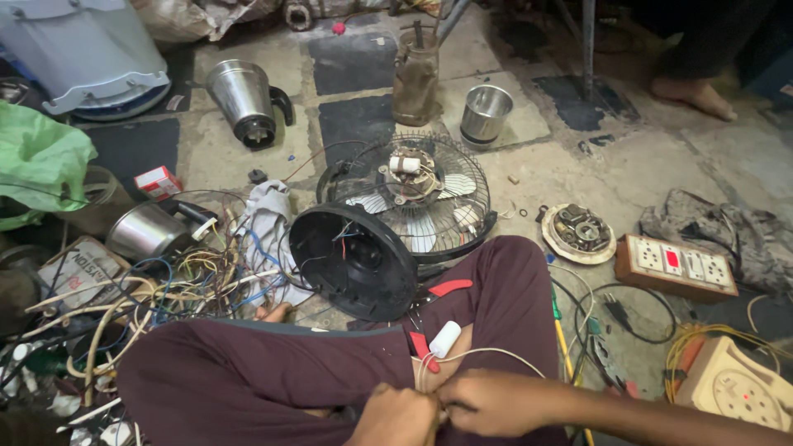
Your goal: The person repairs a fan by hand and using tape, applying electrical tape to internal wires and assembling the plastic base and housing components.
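Observation:
My left hand (396,417) and my right hand (496,402) meet over my lap at the bottom of the view, both pinching thin white wires (479,353). The wires run up to a small white cylindrical capacitor (444,339) resting on my maroon-trousered leg (273,363). A table fan (417,202) with a wire cage, white blades and exposed motor lies on the floor just beyond my knees. Its round black base (351,260) tilts toward me. Red-handled pliers (442,291) lie between my legs.
A tangle of coloured wires (178,285) lies left. Steel mixer jars (242,99) (486,111) stand on the tiled floor. Right are a round motor part (578,231), a switch-socket board (673,264), a cloth (727,235) and a cream socket box (739,384). Another person's foot (694,95) is at upper right.

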